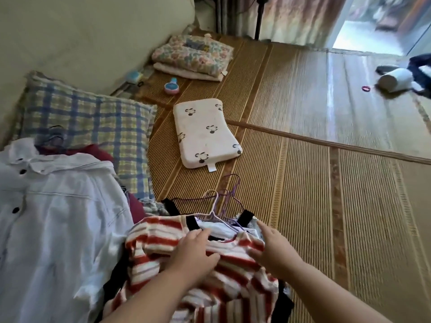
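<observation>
Left hand, right hand rest on striped top; bare mat rightward.

fuzzy knit striped top, thin coated wire hangers, ribbed woven straw mat with slight sheen.

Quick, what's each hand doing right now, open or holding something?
Left hand: open, fingers resting on the striped top near its collar.
Right hand: open, fingers straight, touching the same top's shoulder.
</observation>
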Motion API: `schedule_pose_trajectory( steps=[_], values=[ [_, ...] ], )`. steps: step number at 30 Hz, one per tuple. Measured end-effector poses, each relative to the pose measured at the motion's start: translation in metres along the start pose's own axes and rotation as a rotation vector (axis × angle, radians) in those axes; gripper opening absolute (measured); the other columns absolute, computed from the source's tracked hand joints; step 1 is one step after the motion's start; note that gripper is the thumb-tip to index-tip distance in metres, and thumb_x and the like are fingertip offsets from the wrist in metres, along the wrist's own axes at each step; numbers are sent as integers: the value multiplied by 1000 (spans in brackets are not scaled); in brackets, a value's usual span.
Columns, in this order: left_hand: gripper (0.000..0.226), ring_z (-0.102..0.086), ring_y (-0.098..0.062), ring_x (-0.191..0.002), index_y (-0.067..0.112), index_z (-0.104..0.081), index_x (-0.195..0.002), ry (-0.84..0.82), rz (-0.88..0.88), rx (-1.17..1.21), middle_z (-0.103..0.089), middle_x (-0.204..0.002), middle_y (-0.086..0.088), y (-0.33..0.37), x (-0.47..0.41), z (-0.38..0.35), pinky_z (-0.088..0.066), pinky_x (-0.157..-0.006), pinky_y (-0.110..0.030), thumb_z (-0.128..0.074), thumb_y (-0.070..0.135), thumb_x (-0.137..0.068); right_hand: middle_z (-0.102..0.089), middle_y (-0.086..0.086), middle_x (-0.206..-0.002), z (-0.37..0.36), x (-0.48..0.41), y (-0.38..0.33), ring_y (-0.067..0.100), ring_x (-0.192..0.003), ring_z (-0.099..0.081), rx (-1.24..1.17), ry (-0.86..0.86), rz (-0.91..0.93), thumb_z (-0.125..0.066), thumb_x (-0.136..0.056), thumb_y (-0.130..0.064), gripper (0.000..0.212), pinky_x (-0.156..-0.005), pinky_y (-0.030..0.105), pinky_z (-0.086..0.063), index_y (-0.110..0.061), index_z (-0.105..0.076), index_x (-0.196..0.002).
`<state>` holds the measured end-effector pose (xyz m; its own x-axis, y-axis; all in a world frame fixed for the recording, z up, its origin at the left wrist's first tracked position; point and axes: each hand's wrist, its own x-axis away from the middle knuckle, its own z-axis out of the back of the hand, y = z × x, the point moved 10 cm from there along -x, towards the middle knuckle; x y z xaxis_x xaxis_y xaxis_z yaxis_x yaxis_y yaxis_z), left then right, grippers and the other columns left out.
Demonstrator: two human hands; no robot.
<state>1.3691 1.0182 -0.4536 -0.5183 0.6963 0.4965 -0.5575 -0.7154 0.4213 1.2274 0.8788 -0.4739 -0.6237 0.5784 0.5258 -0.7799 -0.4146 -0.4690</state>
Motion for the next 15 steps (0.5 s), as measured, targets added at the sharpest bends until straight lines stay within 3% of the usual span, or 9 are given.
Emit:
schedule_pose_trajectory(
  steps=[6, 8, 10, 12, 15],
  values=[
    [70, -30, -17, -137, 31, -32, -145, 17, -24, -2, -31, -149, 5, -29, -72, -35, -29, -112, -35, -55, 46, -81, -24, 0, -154, -45, -93, 28, 22, -139, -24, 6, 96, -120, -63, -71, -66, 107, -110, 43, -28, -21, -7, -150],
    [69, -28, -17, -138, 31, -32, -145, 28, -26, -3, -31, -150, 4, -38, -79, -42, -27, -113, -35, -55, 45, -82, -30, 1, -149, -53, -109, 33, 24, -135, -30, 54, 62, -167, -65, -63, -71, 115, -106, 49, -33, -27, -3, -150],
    [65, -26, -17, -138, 30, -32, -144, 47, -31, 1, -31, -150, 2, -42, -79, -43, -25, -114, -33, -54, 44, -84, -43, 1, -135, -55, -117, 29, 21, -121, -44, 118, 48, -179, -69, -59, -69, 115, -98, 46, -43, -33, -4, -147],
    [62, -28, -16, -137, 31, -34, -143, 69, -47, 22, -33, -149, 2, -42, -74, -39, -25, -114, -31, -53, 42, -85, -57, -4, -114, -58, -121, 24, 14, -98, -57, 92, 4, -169, -75, -64, -54, 95, -82, 34, -53, -29, -25, -140],
    [60, -28, -14, -136, 32, -35, -143, 159, -78, 50, -33, -147, 7, -32, -62, -19, -27, -113, -32, -52, 37, -85, -63, -9, -90, -56, -118, 19, 8, -82, -60, -36, -132, -123, -75, -70, -34, 40, -76, 27, -55, -24, -57, -105]
  ],
)
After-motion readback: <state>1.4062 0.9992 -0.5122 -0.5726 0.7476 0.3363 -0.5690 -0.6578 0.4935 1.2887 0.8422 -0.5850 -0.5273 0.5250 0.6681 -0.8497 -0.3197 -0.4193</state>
